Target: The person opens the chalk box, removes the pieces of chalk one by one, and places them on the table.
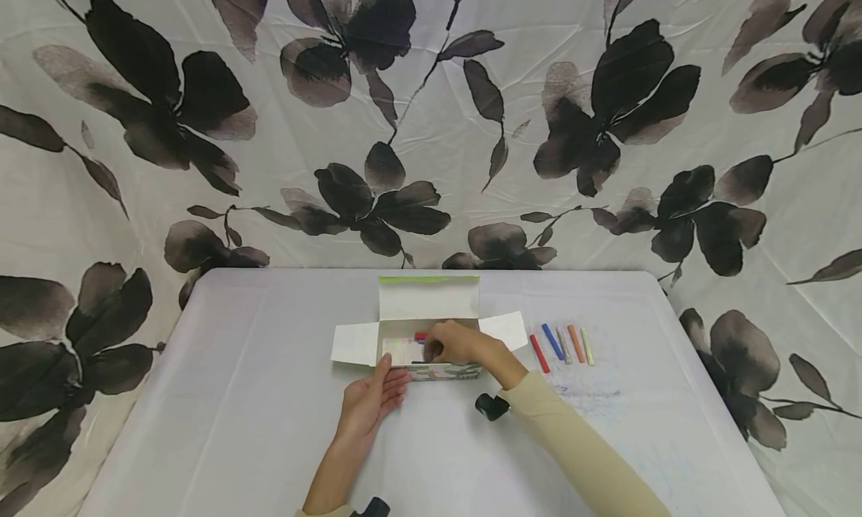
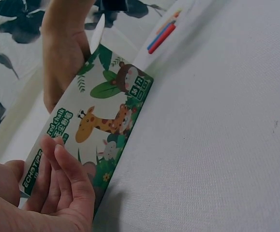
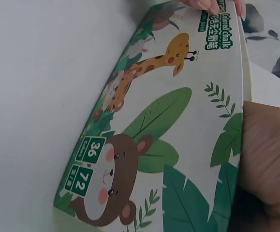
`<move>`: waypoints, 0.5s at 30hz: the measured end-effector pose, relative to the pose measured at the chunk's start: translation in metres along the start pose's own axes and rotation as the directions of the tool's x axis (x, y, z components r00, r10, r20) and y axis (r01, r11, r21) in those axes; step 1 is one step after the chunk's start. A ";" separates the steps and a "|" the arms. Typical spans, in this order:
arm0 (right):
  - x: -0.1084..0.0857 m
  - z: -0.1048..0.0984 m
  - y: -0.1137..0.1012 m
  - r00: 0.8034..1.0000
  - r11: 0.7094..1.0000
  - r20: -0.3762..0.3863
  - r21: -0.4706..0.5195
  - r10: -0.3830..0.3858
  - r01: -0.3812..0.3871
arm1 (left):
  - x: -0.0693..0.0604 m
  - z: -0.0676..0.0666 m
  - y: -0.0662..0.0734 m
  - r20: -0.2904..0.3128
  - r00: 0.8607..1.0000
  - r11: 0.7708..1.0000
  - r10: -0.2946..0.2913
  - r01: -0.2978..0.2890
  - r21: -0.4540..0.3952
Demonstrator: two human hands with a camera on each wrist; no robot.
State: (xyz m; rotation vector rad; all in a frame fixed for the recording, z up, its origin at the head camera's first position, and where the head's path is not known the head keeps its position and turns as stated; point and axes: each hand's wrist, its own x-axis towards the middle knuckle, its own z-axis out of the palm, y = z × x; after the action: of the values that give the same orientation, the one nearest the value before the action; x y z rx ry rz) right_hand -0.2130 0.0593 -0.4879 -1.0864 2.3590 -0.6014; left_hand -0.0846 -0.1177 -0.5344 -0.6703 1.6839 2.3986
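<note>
A cardboard box of colored chalk [image 1: 444,373] lies on the table with its flaps folded out. Animals and leaves are printed on its front panel [image 3: 144,111]. My left hand [image 1: 367,406] holds the front wall at its left end, the thumb at the top edge and the fingers along the outside. My right hand [image 1: 458,343] reaches over the front wall into the box. Its fingertips are hidden there, so whether they grip anything cannot be told. A red chalk stick [image 1: 420,336] shows inside, beside the right hand.
To the right of the box lie a red chalk [image 1: 539,353], a blue chalk [image 1: 553,342], a grey chalk [image 1: 563,346], an orange chalk [image 1: 575,343] and a yellow-green chalk [image 1: 587,346]. Faint blue marks [image 1: 586,392] streak the white tablecloth [image 1: 236,397]. Behind hangs a floral curtain [image 1: 471,150].
</note>
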 end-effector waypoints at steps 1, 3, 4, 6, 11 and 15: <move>-0.001 -0.001 0.001 1.000 1.000 0.000 -0.004 -0.012 0.012 | 0.000 0.000 0.000 0.001 1.000 1.000 -0.002 0.002 -0.001; -0.003 -0.003 0.002 1.000 1.000 -0.005 0.000 -0.027 0.027 | 0.000 0.000 0.000 0.005 1.000 1.000 -0.005 0.005 -0.001; -0.004 -0.004 0.002 0.999 0.999 -0.014 0.002 -0.037 0.037 | 0.000 0.000 0.000 0.006 1.000 1.000 -0.006 0.006 0.000; -0.007 -0.007 0.003 0.998 0.998 -0.037 0.013 -0.057 0.058 | 0.000 0.000 0.000 0.006 1.000 1.000 -0.007 0.007 0.005; -0.017 -0.013 0.009 0.985 0.989 -0.109 0.048 -0.132 0.138 | -0.001 -0.001 -0.001 0.001 1.000 1.000 0.000 0.000 0.026; -0.026 -0.019 0.015 0.966 0.975 -0.180 0.082 -0.188 0.205 | 0.000 0.000 -0.001 -0.003 1.000 0.999 -0.001 0.001 0.036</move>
State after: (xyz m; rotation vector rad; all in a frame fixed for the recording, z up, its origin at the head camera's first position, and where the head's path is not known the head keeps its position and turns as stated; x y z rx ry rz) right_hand -0.2174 0.0921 -0.4748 -1.2783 2.3499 -0.9083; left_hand -0.0837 -0.1177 -0.5352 -0.6702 1.7229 2.3620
